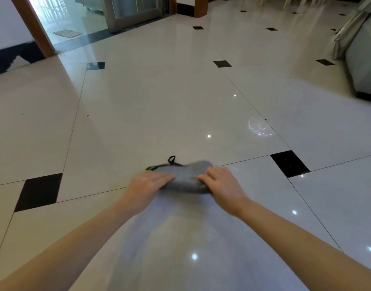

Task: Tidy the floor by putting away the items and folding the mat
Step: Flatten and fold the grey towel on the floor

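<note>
The mat (185, 178) lies on the glossy tiled floor (159, 101) as a compact grey bundle, soft fabric with a black loop and green trim at its far edge. Folding appears nearly complete; stowing remains. The left hand (148, 183) presses flat on it, fingers straight and together. The right hand (220, 183) grips its right end, fingers curled. No other loose items are visible.

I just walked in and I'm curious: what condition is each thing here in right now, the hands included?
Mat: grey, folded into a small bundle, lying on the floor between both hands.
Black loop: sticks out at the bundle's far edge.
Left hand: fingers fairly straight, pressing on the bundle's left end.
Right hand: fingers curled over the bundle's right end.
Floor: glossy pale tiles with black insets, showing light reflections.
</note>
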`<state>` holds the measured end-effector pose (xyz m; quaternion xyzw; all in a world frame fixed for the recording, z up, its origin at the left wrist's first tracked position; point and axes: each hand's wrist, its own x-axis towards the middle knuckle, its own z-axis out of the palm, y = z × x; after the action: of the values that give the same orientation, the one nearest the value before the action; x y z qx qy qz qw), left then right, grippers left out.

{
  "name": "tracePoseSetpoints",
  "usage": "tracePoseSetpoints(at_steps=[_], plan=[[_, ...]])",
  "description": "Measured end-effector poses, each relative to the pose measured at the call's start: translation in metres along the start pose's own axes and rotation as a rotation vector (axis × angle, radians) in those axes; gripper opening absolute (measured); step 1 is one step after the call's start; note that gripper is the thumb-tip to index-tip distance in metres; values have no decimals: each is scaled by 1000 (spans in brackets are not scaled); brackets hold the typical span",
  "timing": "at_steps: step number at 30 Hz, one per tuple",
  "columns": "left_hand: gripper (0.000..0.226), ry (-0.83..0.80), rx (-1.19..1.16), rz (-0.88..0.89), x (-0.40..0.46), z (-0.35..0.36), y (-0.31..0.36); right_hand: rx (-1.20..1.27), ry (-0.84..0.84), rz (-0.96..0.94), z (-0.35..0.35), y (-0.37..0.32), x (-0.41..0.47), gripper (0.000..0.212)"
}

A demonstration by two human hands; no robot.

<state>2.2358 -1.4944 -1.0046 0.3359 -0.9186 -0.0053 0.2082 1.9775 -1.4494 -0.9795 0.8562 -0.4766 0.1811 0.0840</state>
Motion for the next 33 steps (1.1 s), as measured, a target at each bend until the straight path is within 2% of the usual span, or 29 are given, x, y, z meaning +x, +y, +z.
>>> tracePoseSetpoints(at_steps=[3,6,8,11,15,19,26,30,33], plan=[[42,-210,25,26,-34,23,8,-62,-190,-182,24,-14,-34,22],[77,-309,43,-27,-55,39,18,-41,-285,-162,36,-20,-52,33],[87,-316,101,-49,-59,43,19,-41,-304,-111,38,-20,-55,44],[85,-279,140,-64,-55,48,20,-29,-341,-29,38,-23,-53,58],[87,-273,110,-120,-46,48,23,186,-369,129,38,-27,-49,57],[81,-248,23,-208,-43,44,21,509,-389,512,35,-16,-48,53],[40,-194,-295,-625,-41,-1,24,690,-403,784,2,-16,-42,27],[20,-185,-410,-609,-20,-54,37,770,-350,889,-57,-24,-39,22],[24,-164,-409,-497,3,-105,54,737,-239,885,-118,-36,-33,27]])
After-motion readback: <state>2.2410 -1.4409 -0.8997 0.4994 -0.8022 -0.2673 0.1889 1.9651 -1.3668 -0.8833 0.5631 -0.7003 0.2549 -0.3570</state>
